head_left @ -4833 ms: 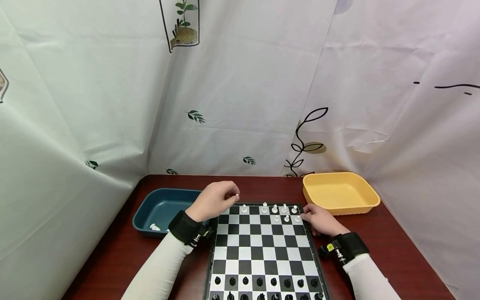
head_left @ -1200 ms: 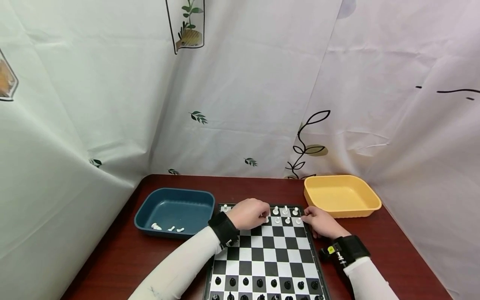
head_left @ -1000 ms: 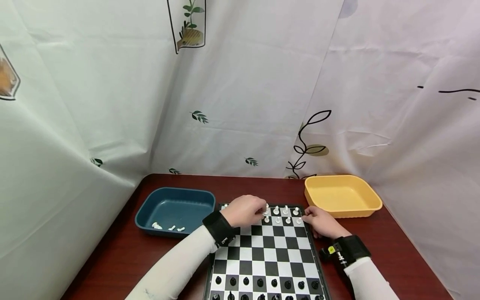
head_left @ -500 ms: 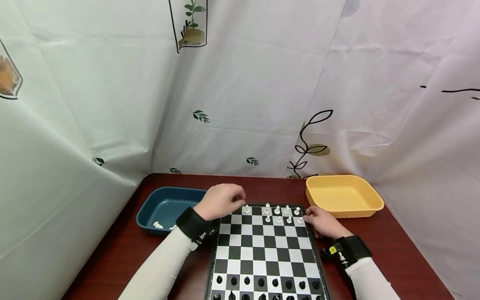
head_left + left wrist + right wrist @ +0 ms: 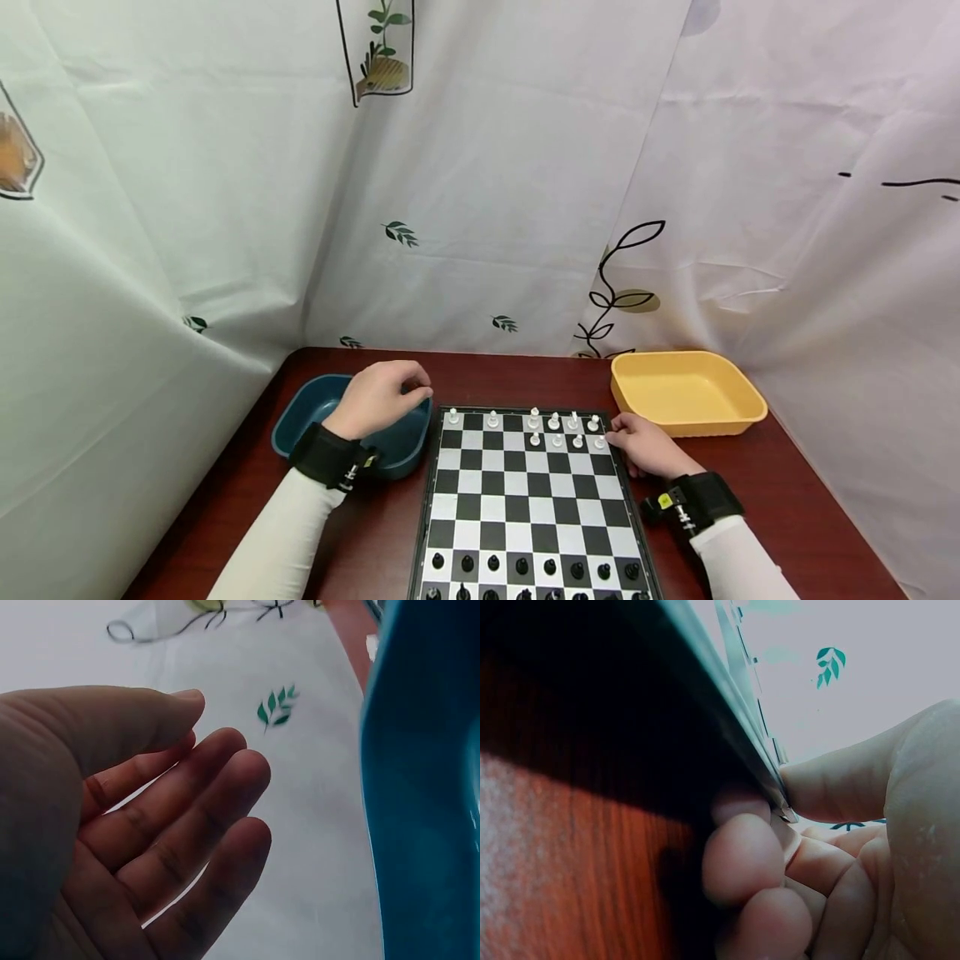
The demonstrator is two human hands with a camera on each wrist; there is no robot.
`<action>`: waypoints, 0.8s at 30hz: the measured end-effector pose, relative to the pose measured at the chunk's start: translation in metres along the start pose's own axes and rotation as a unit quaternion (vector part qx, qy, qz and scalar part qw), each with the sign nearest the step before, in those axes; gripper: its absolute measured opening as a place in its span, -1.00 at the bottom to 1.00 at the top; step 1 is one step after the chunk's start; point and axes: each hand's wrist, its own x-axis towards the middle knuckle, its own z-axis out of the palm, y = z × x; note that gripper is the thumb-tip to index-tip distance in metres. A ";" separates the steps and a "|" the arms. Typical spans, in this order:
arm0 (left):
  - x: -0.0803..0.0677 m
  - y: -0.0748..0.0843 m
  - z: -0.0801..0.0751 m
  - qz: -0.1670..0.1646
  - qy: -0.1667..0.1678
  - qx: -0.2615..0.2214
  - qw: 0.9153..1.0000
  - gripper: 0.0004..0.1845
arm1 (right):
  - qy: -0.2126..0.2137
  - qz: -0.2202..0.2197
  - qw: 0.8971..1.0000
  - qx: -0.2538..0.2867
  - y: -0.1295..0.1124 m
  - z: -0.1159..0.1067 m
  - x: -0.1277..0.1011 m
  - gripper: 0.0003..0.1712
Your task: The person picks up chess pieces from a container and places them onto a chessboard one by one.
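A chessboard (image 5: 525, 492) lies on the dark red table, with several white pieces (image 5: 555, 421) on its far rows and black pieces (image 5: 521, 567) on its near rows. My left hand (image 5: 401, 393) hovers over the right end of the blue tray (image 5: 300, 412). In the left wrist view my left hand (image 5: 217, 795) has loosely straight fingers and holds nothing, beside the blue tray wall (image 5: 427, 787). My right hand (image 5: 613, 429) holds the board's far right corner. In the right wrist view its thumb and fingers (image 5: 742, 862) pinch the board's edge (image 5: 727, 697).
An empty yellow tray (image 5: 686, 387) stands at the back right, close to my right hand. White curtains with leaf prints close in the table on the left, back and right. Bare table (image 5: 525, 379) shows behind the board.
My left hand has left the board's far rows and moved left to above the blue tray. The right hand has stayed on the board's corner.
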 end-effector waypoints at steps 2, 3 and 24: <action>-0.005 -0.007 -0.005 -0.017 0.001 -0.007 1.000 -0.92 | -0.001 0.000 1.000 0.002 0.002 0.000 0.001 -0.81; -0.008 -0.012 -0.007 -0.025 0.002 -0.007 1.000 -0.93 | -0.001 0.000 1.000 0.003 0.003 0.001 0.001 -0.81; -0.035 -0.070 -0.026 -0.157 -0.076 0.034 0.984 -0.83 | 0.003 0.008 1.000 0.001 0.000 0.000 0.000 -0.83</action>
